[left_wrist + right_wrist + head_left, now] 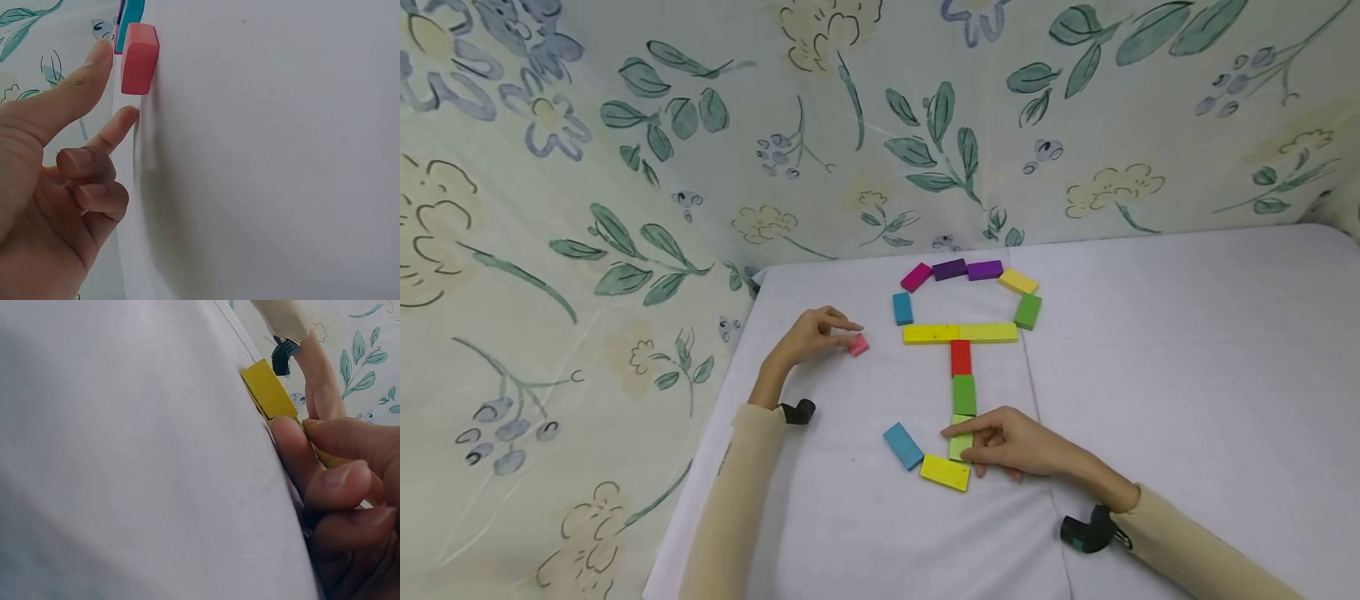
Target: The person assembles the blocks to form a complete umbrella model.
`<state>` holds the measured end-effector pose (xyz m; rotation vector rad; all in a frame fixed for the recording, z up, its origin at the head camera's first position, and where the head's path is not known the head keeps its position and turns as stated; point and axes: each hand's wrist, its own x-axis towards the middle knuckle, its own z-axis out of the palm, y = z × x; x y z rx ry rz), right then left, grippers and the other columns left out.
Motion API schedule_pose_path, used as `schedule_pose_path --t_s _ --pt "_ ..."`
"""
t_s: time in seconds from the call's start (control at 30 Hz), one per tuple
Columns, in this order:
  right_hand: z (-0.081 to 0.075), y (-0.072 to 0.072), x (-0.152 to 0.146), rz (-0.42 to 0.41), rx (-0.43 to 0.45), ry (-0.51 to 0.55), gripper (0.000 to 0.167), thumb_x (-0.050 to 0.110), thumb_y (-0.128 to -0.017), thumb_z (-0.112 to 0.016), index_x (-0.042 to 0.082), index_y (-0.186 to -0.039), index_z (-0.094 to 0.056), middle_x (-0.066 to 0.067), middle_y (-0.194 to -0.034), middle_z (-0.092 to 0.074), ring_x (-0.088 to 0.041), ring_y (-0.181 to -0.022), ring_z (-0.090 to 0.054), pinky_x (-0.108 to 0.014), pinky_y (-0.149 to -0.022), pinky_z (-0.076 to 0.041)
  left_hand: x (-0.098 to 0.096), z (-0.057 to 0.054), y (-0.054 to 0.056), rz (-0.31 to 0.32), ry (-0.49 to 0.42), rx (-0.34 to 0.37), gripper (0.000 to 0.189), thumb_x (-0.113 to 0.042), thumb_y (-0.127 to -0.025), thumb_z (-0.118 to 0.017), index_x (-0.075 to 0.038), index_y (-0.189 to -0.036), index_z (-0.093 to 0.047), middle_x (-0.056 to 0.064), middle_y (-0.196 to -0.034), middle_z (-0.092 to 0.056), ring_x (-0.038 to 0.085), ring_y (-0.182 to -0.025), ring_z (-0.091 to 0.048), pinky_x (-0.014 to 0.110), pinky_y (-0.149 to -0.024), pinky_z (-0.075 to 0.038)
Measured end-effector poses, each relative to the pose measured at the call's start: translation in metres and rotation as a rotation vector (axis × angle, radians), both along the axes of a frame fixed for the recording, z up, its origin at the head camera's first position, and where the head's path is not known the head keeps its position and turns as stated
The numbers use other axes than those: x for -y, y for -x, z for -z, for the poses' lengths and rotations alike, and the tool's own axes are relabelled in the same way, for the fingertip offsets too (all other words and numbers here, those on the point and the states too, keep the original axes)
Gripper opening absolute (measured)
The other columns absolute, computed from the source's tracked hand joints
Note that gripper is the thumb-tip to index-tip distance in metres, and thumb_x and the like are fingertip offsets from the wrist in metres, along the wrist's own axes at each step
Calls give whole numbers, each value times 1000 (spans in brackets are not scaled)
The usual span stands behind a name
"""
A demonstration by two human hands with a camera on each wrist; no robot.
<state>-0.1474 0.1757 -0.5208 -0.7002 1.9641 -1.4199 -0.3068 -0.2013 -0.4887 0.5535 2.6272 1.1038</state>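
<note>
My left hand point(814, 337) is at the left of the table, thumb and forefinger spread apart. Its thumb tip overlaps a small pink block point(859, 345) in the head view. The left wrist view has that pink block point(140, 59) just beyond the thumb and forefinger tips. At the lower end of a vertical column, my right hand point(1018, 442) pinches a light green block point(959, 425), forefinger reaching over to its left side and thumb at its lower right. Just below lies a yellow block point(945, 472), touching a slanted blue block point(903, 446).
Above the light green block run a green block point(964, 395) and a red block point(961, 357). They meet a horizontal yellow bar point(932, 334), under an arch with a purple block point(985, 270). A floral cloth point(850, 125) hangs behind the white-covered table point(1187, 375).
</note>
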Motion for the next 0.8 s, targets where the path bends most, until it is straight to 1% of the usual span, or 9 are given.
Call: schedule_pose_path --t_s 0.13,0.23,0.33,0.53,0.7,0.8 --pt "0 0 -1 2 -3 -4 36 20 -99 -71 14 -135 -69 -12 -72 -72 -4 -39 -38 -15 -41 -34 4 5 -9 -16 -9 -19 32 -20 -89 -83 -17 -121 -79 11 -119 -69 24 -87 -49 32 -74 -39" --pt "0 1 -1 1 -8 -5 36 20 -99 -71 14 -135 -70 -11 -72 -72 -4 -39 -38 -15 -41 -34 4 6 -16 -50 -12 -36 36 -21 -88 -85 -17 -123 -78 11 -119 -68 27 -95 -51 34 -77 -41" --pt "1 1 0 -1 -7 -4 36 20 -99 -71 14 -135 -69 -11 -72 -72 -3 -39 -38 -14 -41 -34 3 9 -21 -75 0 -55 37 -20 -87 -85 -17 -124 -78 11 -119 -67 27 -100 -52 35 -80 -42" --pt "0 1 -1 -4 -4 2 37 19 -100 -70 13 -136 -69 -13 -72 -71 -3 -40 -38 -14 -41 -34 0 14 -26 -84 7 -111 32 -18 -88 -84 -14 -120 -80 11 -115 -68 27 -97 -52 35 -79 -41" --pt "0 0 0 -2 -1 3 37 19 -100 -70 12 -136 -69 -13 -72 -71 -4 -40 -38 -14 -41 -34 -2 15 -29 -89 9 -95 27 -18 -91 -82 -14 -117 -81 8 -114 -68 25 -100 -55 32 -81 -45" --pt "-1 0 0 -1 4 2 37 19 -100 -70 13 -136 -69 -13 -72 -71 -4 -40 -38 -14 -42 -34 -3 15 -30 -80 10 -85 25 -16 -91 -81 -15 -116 -81 8 -116 -68 25 -102 -56 30 -81 -46"
